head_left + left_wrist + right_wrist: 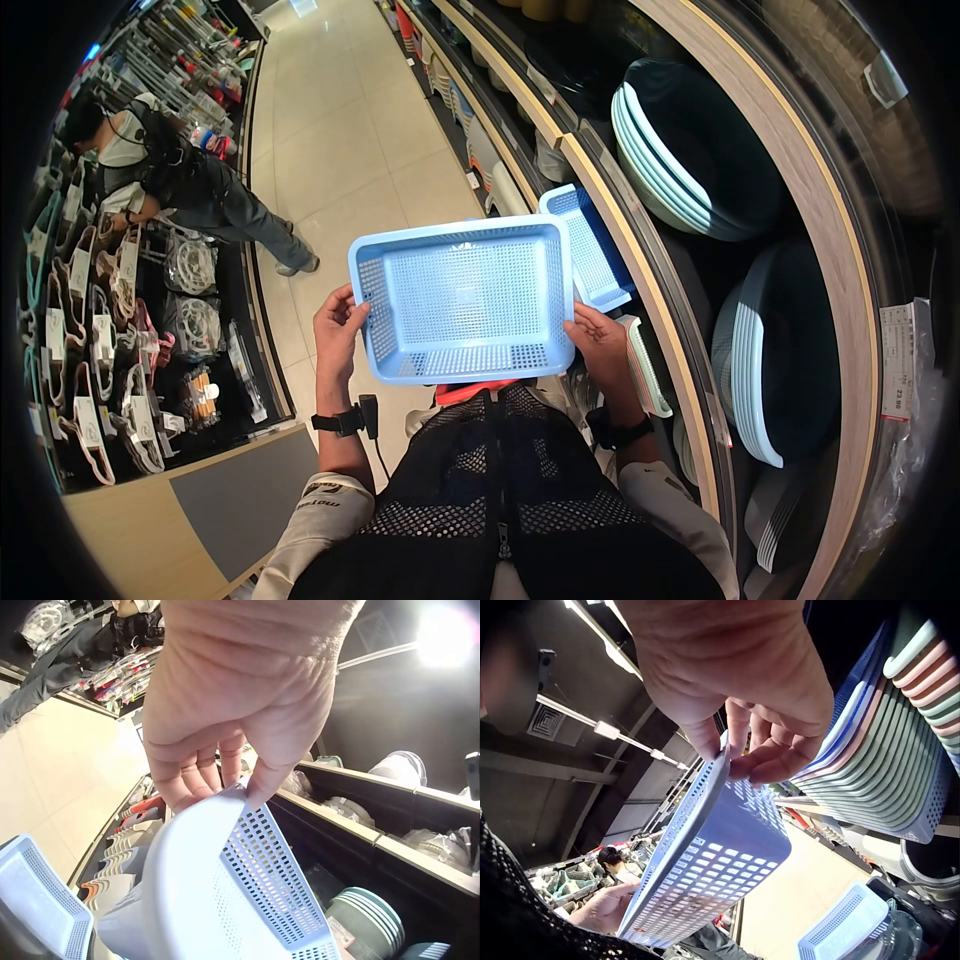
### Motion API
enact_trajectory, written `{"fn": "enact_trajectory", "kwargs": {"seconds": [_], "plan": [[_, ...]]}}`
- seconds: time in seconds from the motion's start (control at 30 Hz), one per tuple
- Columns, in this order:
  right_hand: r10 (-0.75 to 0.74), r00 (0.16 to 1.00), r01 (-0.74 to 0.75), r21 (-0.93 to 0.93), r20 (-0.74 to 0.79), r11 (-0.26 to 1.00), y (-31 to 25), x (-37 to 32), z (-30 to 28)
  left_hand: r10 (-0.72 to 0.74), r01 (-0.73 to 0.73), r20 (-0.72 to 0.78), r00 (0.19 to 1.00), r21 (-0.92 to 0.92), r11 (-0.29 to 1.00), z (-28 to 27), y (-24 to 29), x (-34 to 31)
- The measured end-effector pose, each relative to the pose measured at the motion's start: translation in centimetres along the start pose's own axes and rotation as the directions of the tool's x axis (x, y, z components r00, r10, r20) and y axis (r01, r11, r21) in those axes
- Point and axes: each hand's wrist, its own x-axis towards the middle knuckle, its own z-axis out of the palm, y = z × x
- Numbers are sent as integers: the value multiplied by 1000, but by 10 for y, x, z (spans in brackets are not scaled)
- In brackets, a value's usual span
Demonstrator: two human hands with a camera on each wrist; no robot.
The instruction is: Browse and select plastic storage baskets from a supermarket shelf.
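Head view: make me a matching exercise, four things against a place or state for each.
1. blue basket
2. left hand
3. right hand
4. round basins

A. nested in stacks at the right of the view
B. grips the basket's right side
C. held up, open side towards the camera
D. grips the basket's left side

Pairs: 1-C, 2-D, 3-B, 4-A.

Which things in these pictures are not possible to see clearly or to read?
1. Head view: fingers of the left hand and the right hand pass behind the blue basket, hidden by its walls.
2. Head view: the price label, print too small to read.
3. Head view: the second basket, partly covered by the held one.
4. Left wrist view: upper right corner, washed out by lamp glare.
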Motion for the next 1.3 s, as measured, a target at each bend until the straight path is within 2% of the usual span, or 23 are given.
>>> {"fn": "enact_trajectory", "kwargs": {"seconds": [0.23,0.3,0.43,0.53,0.6,0.63,0.7,0.73,0.8,0.83,0.9,0.93,1.0,1.03,1.07,1.1,1.13,1.17,1.2,1.23,1.3], "plan": [[6,1000,-6,-14,-12,1000,10,2,-7,13,-13,14,1000,-17,1000,0,-4,1],[-117,993,117,-7,-31,993,16,4,-8,10,-9,18,1000,-12,1000,-2,-6,1],[-141,989,140,-12,-41,990,29,6,-15,44,-43,34,998,-15,999,-5,-7,0],[-139,989,133,-113,-47,985,33,5,-19,89,-89,-6,996,22,996,-5,-1,-4],[8,1000,-6,-202,11,979,32,5,-21,120,-121,-24,992,-13,993,-5,-1,-5],[8,1000,-5,-202,11,979,31,4,-20,151,-153,-45,988,-47,987,-4,0,-5],[220,974,-221,11,56,975,26,2,-14,178,-179,-41,983,-29,983,-3,5,-6],[219,974,-220,10,58,975,22,0,-10,204,-205,-37,978,-11,979,-3,8,-6],[323,946,-289,385,-23,876,12,-5,-3,247,-247,-1,969,-44,968,-10,5,-3],[322,946,-290,384,-22,877,13,-5,-4,290,-286,36,956,-79,955,-14,4,-3],[281,954,-300,386,107,872,13,-4,-10,262,-254,43,964,-136,957,-16,0,-3],[281,954,-300,386,106,872,12,-5,-9,259,-252,29,965,-151,956,-16,-2,-3],[87,993,-93,70,83,993,11,-9,-7,256,-249,19,967,-165,954,-14,-3,-4],[86,993,-91,70,81,993,9,-9,-8,249,-243,8,969,-189,952,-11,-2,-5],[-56,988,73,-115,144,991,7,-9,-10,241,-236,-3,970,-213,948,-8,-2,-6],[-180,956,243,-283,232,928,7,-9,-11,242,-237,-4,970,-213,948,-6,-2,-6],[-180,956,244,-283,234,928,10,-9,-10,230,-229,-16,973,-201,952,-5,-1,-7],[-9,994,6,29,108,1000,16,-9,-8,218,-220,-29,975,-189,957,-4,1,-8],[198,979,-201,360,44,911,20,-10,-7,218,-220,-31,975,-189,957,-3,4,-11],[198,979,-201,360,44,911,23,-9,-9,177,-180,-34,984,-164,970,-1,9,-13],[227,965,-263,515,133,816,21,-6,-11,137,-140,-37,990,-138,980,-3,7,-14]]}}
